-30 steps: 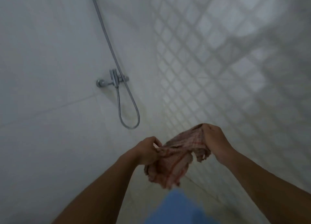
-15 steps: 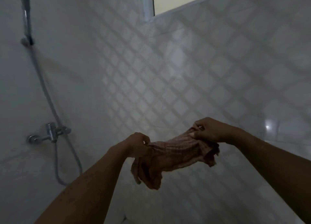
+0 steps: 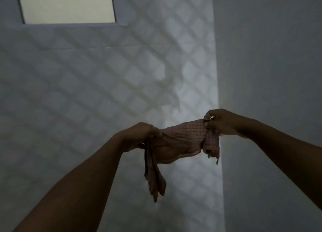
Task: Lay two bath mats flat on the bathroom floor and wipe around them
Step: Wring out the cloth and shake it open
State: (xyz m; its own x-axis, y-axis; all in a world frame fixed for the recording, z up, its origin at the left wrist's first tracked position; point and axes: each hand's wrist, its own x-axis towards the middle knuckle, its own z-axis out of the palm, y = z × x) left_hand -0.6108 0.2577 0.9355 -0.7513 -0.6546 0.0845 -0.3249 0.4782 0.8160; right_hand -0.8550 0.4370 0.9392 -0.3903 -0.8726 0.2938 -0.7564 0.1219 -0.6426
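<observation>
While our left hand and right hand clench the cloth, nine to three o'clock, wiping probably follows, floorward.

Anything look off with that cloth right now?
The cloth is bunched between the left hand and right hand, not spread flat, and its hanging corner below the right hand looks ragged. No mat or floor is in view, only wall and a window.
</observation>
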